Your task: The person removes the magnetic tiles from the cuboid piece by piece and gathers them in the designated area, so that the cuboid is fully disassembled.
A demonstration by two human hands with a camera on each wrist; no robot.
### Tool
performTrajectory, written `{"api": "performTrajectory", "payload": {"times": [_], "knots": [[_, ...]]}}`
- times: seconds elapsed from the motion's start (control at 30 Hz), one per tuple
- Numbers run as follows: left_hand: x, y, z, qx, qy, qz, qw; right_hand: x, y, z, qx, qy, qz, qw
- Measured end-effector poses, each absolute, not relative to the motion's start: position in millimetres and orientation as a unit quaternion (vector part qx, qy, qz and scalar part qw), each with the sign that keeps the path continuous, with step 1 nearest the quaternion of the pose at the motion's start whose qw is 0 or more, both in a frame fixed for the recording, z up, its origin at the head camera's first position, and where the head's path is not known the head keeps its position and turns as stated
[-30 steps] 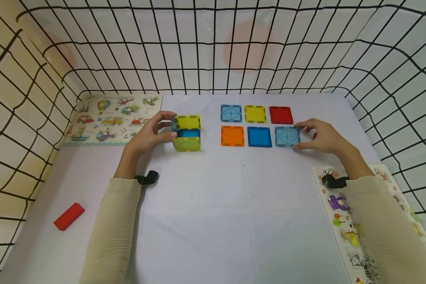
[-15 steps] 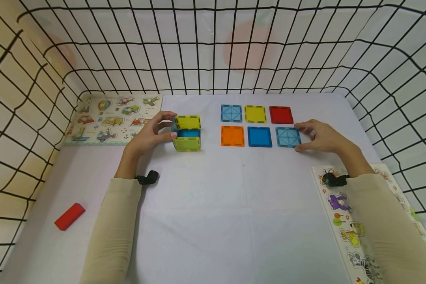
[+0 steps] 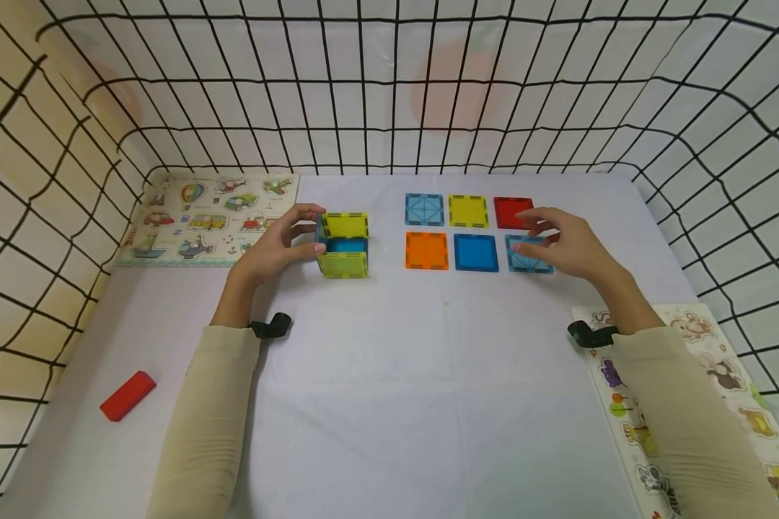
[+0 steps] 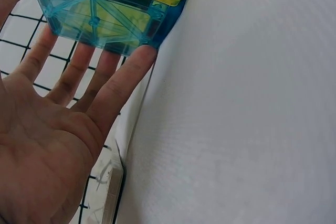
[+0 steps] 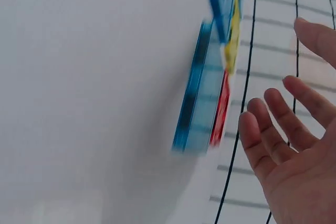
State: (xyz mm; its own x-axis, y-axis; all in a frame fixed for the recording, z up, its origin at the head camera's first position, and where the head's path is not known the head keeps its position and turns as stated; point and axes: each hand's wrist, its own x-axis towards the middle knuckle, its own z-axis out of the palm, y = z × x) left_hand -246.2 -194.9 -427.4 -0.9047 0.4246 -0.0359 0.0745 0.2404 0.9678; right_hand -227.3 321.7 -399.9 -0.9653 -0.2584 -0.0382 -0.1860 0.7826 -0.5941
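At centre left in the head view stands a small open-topped box of magnetic tiles (image 3: pixel 344 265), with yellow front and back walls, a blue floor and a light-blue left side. My left hand (image 3: pixel 269 249) holds that left side, thumb at the near corner and index finger at the far one. Its other fingers reach along the light-blue tile (image 4: pixel 94 17) in the left wrist view. Over the light-blue square tile (image 3: pixel 534 266) at the right end of the front row hovers my right hand (image 3: pixel 578 245), fingers loosely bent and holding nothing. It partly covers this tile and the red tile (image 3: pixel 508 210).
Beside these lie an orange tile (image 3: pixel 426 251), a blue tile (image 3: pixel 476 252), a second light-blue tile (image 3: pixel 424 209) and a yellow tile (image 3: pixel 469 210). Puzzle boards (image 3: pixel 169 245) (image 3: pixel 720 339) flank the table. A red block (image 3: pixel 128 395) lies front left; black wire mesh (image 3: pixel 389 130) surrounds everything.
My right hand has left the right edge of the light-blue tile, rising and moving left over it. The tile was nudged slightly right. The left hand stays on the box.
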Motion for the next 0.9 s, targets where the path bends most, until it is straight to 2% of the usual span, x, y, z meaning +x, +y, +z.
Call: {"api": "performTrajectory", "payload": {"times": [0.3, 0.9], "knots": [[-246, -195, -427, 0.168, 0.776, 0.591, 0.144, -234, 266, -410, -0.145, 0.916, -0.374, 0.031], [-246, -195, -428, 0.163, 0.774, 0.594, 0.150, -232, 176, -425, -0.257, 0.851, -0.452, 0.068]]}}
